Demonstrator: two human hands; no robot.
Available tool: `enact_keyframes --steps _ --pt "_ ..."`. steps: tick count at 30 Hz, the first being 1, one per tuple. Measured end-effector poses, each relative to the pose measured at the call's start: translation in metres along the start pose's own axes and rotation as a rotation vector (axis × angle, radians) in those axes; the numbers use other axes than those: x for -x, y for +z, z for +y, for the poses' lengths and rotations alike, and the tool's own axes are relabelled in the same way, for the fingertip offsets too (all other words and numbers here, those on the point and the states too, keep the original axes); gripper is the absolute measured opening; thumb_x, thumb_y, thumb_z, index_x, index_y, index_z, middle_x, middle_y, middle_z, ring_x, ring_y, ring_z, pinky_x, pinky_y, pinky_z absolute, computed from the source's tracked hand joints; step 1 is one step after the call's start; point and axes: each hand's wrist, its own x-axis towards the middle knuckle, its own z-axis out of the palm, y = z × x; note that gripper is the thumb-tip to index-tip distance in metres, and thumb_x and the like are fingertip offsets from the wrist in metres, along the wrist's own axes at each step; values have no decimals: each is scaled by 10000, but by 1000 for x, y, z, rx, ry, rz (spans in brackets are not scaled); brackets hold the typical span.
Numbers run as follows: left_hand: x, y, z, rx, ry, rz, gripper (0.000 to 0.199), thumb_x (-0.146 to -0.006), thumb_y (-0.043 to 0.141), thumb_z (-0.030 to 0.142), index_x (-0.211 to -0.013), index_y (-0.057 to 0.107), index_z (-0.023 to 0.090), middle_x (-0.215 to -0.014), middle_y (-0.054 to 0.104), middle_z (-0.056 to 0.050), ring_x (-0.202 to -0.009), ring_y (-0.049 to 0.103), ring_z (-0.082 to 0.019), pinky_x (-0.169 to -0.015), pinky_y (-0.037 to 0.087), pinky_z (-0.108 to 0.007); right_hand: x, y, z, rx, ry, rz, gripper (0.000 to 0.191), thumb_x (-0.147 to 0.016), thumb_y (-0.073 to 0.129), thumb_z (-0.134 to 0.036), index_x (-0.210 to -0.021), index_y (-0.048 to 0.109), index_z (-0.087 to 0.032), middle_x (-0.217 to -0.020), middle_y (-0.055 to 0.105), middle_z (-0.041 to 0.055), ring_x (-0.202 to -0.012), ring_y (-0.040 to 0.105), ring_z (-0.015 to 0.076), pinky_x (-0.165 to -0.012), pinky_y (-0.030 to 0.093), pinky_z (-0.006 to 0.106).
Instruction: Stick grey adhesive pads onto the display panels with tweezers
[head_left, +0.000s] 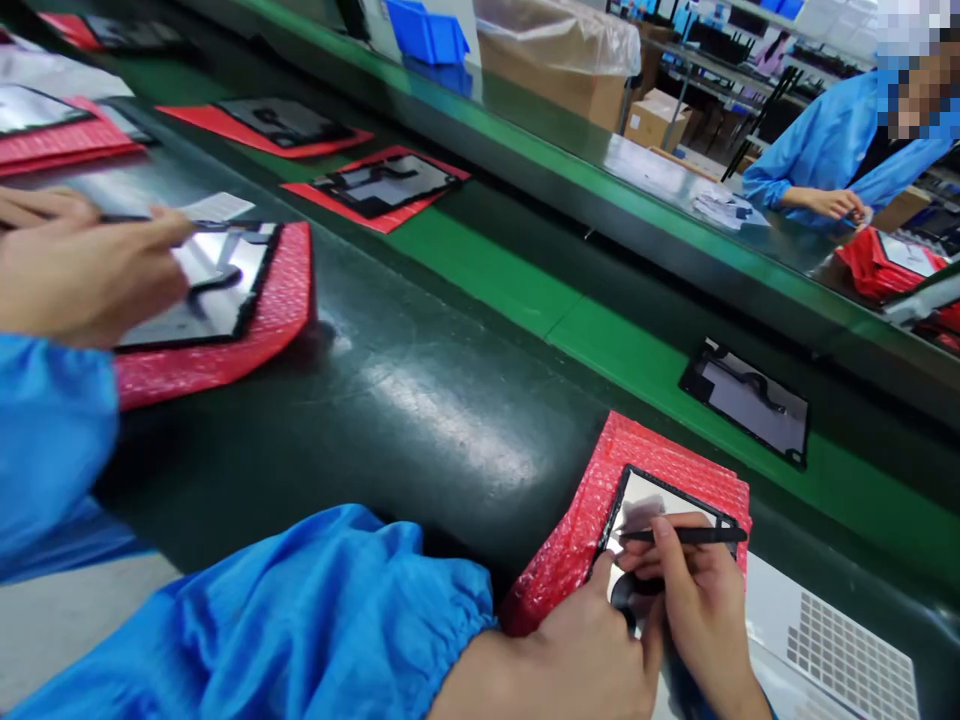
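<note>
My right hand (701, 590) pinches black tweezers (709, 536) whose tips point left, over a flat display panel (637, 492) with a black frame and a shiny back. My left hand (577, 640) rests at the panel's near left edge, its index finger stretched onto it and the thumb apart. A dark flex cable (624, 592) shows partly between my hands. Beneath the panel lies a stack of red bubble-wrap sleeves (577, 530). To the right of my right hand is a white sheet with rows of small grey square stickers (847, 640).
A co-worker's hand (90, 260) works over another panel (217, 275) on red bubble wrap at left. Along the green conveyor belt (510, 285) lie more panels, one bare panel (754, 400) nearest me. Across the line, a person in blue sleeves (817, 150) stands near red sleeves (889, 265).
</note>
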Motion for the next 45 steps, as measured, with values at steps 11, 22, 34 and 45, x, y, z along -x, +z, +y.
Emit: enact_keyframes --steps 11,22,34,45 --pt "-4 -5 6 -78 -42 -58 647 -946 231 330 -1281 746 127 -938 763 -25 -1072 755 -288 -679 498 -308 -3 1 -1 105 -12 -42 444 -940 719 -659 -874 714 -220 -714 809 100 -648 804 252 -579 662 303" --pt "-7 -14 7 -44 178 -188 361 -1031 700 397 -1327 653 195 -1357 648 -126 -1162 667 -277 -976 603 -488 -5 -12 17 115 37 -75 402 -939 745 -623 -968 731 -223 -824 828 120 -726 817 290 -616 673 352" --pt "-23 -14 -7 -3 335 -237 272 -974 736 307 -1167 735 115 -1016 766 -130 -960 729 -289 -1000 559 -526 -5 -8 16 139 44 -84 418 -954 724 -629 -1009 702 -216 -811 817 109 -708 796 259 -639 662 335" --pt "-17 -13 -15 -120 455 -179 346 -915 694 296 -1144 724 38 -619 715 -106 -672 697 -320 -996 476 -580 -1 1 8 140 40 -82 459 -976 674 -654 -1031 692 -199 -828 801 94 -736 775 244 -647 627 320"
